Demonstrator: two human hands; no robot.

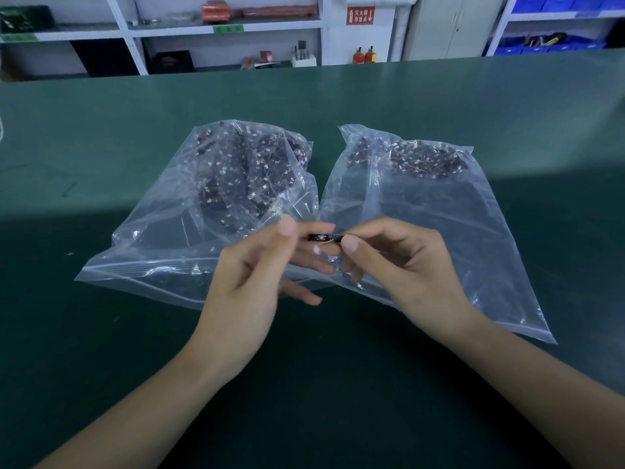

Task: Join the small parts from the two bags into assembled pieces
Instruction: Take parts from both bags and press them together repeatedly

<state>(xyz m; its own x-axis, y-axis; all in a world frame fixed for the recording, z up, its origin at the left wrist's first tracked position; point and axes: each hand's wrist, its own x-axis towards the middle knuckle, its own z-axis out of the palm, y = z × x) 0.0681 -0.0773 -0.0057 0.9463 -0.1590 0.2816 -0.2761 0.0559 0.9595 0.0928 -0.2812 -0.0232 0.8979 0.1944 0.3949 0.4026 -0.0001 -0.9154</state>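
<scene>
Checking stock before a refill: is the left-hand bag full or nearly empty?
Partly full. The left bag holds a dark heap of small wired parts in its far half; its near half lies flat.

Two bags (216,198) (422,204) lie side by side on the table (101,130).

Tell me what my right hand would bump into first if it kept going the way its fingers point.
Most likely the left hand. The right hand points leftward, pinching one end of the small black strip-shaped part, whose other end the left fingers hold. Depth is hard to judge from one view.
</scene>
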